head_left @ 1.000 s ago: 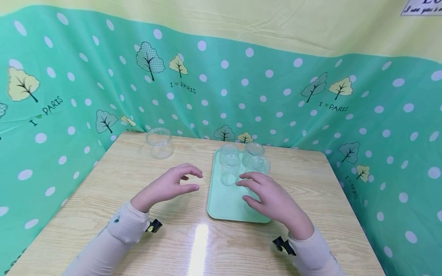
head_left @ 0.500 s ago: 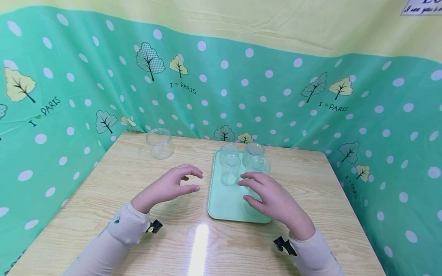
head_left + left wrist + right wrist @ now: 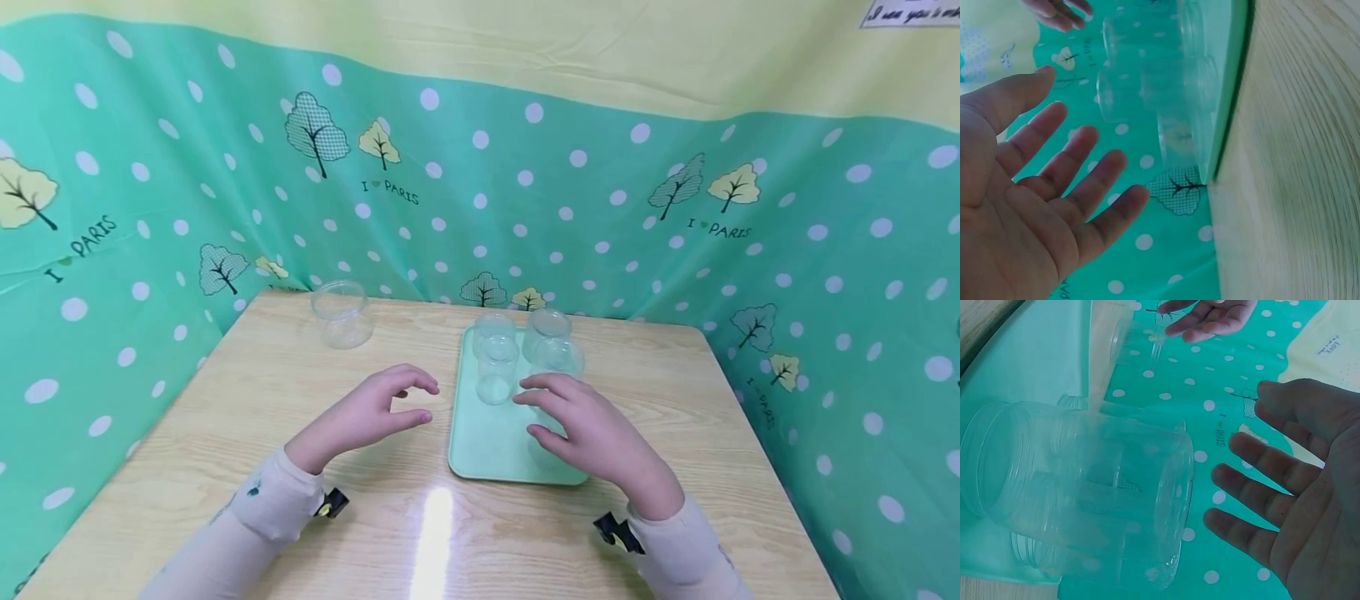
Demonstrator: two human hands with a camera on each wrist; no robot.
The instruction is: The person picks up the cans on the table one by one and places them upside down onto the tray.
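Several clear plastic jars (image 3: 497,367) stand close together on the far half of a pale green tray (image 3: 495,454). The right wrist view shows the nearest jar (image 3: 1085,481) mouth down, its threaded neck toward the tray. My right hand (image 3: 585,425) hovers over the tray's right side, fingers loosely bent and holding nothing. It hides part of the front right jar (image 3: 561,354). Left of the tray, my left hand (image 3: 363,417) is held above the table, palm turned inward, fingers spread and grasping nothing. Neither hand visibly touches a jar.
Another clear round container (image 3: 345,315), with a wide rim, stands apart at the back left of the wooden table (image 3: 247,400). A green dotted cloth (image 3: 450,192) hangs along the back and both sides. Glare lies on the table's near part.
The head view has shifted slightly. Both hands stay almost where they were, and the jars and tray have not moved.
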